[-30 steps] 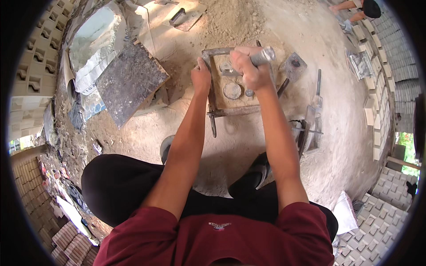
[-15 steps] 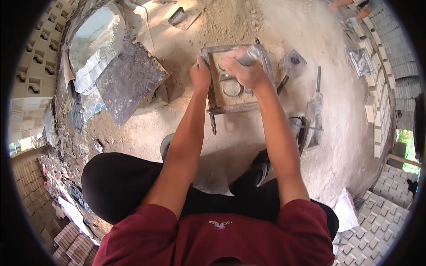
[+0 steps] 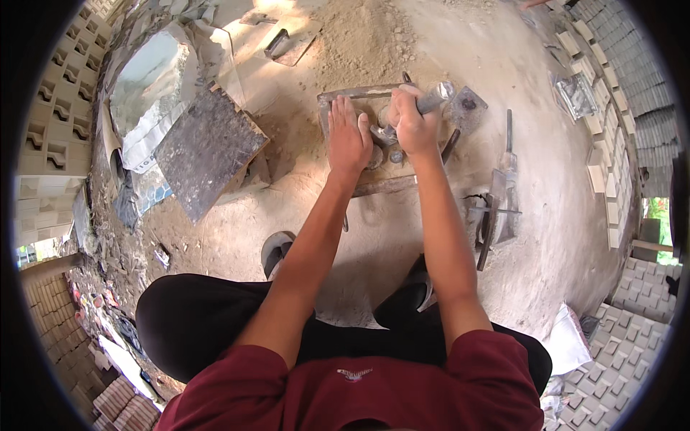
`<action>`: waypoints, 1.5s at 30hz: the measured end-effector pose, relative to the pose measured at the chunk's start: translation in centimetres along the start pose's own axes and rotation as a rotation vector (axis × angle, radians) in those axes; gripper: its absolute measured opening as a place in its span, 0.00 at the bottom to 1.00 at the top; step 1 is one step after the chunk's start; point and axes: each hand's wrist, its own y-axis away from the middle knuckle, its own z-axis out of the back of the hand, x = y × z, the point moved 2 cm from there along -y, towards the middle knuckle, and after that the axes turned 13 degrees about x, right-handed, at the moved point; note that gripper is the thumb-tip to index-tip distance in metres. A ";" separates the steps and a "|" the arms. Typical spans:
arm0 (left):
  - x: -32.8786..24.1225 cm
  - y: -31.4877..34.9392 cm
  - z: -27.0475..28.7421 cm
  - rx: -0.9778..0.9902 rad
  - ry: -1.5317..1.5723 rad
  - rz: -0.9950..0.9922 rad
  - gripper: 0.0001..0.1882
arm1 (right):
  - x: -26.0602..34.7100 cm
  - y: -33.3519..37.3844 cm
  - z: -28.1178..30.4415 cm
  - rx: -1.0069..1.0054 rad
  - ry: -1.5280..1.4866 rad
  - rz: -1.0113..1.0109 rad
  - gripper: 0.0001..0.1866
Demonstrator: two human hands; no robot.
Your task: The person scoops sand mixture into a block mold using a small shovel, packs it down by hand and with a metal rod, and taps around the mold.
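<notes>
A dark rectangular mould frame (image 3: 386,186) lies on the ground before me, with pale powdery material and small round pieces (image 3: 396,156) inside it. My left hand (image 3: 349,136) is laid flat over the frame's left part, fingers stretched out, holding nothing. Closed in a fist, my right hand (image 3: 413,126) grips a metal hand tool (image 3: 435,96) by its thick grey cylindrical handle. The tool's shiny lower end is down inside the frame, close to my left thumb; its exact shape is partly hidden by my hands.
A sand heap (image 3: 366,43) lies beyond the frame. To the left, a dark square board (image 3: 208,147) leans by an open white sack (image 3: 147,93). At right are a stained metal plate (image 3: 467,108) and a long-handled metal device (image 3: 503,205). Pale blocks (image 3: 598,172) line the right side.
My left hand has let go of the frame's left side and moved right, flat over its inside. My right hand and the tool have shifted slightly right, the handle now tilted to the right.
</notes>
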 end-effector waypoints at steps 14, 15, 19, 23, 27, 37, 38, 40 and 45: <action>-0.2 0.1 -1.2 -0.200 0.508 0.096 0.30 | -0.6 2.1 0.7 -0.293 0.036 0.110 0.20; -0.4 0.0 -0.8 -0.207 0.506 0.089 0.30 | 0.5 1.6 0.2 -0.355 0.085 0.125 0.20; -1.3 0.1 -0.6 -0.129 0.677 0.141 0.28 | -0.7 -0.3 0.3 -0.468 0.150 0.160 0.23; -0.8 -0.2 0.3 -0.308 0.761 0.118 0.27 | 0.5 -1.8 -0.9 -0.533 0.214 0.082 0.27; -0.5 -3.7 2.7 -0.554 0.937 -0.030 0.30 | 0.1 -3.9 -1.1 -0.539 0.291 0.051 0.29; 2.2 -4.3 3.0 -0.195 0.687 0.171 0.34 | -1.7 -7.5 -1.9 0.054 0.158 0.111 0.27; 2.7 -5.1 2.9 -0.266 0.814 0.147 0.34 | -2.2 -7.6 -2.0 0.180 0.134 0.190 0.26; 4.7 -5.0 3.1 -0.344 0.925 0.130 0.34 | -1.9 -8.2 -3.4 0.269 0.214 0.054 0.24; 5.8 -4.7 2.6 -0.400 1.157 0.121 0.39 | -1.6 -8.6 -4.3 0.535 0.127 0.035 0.20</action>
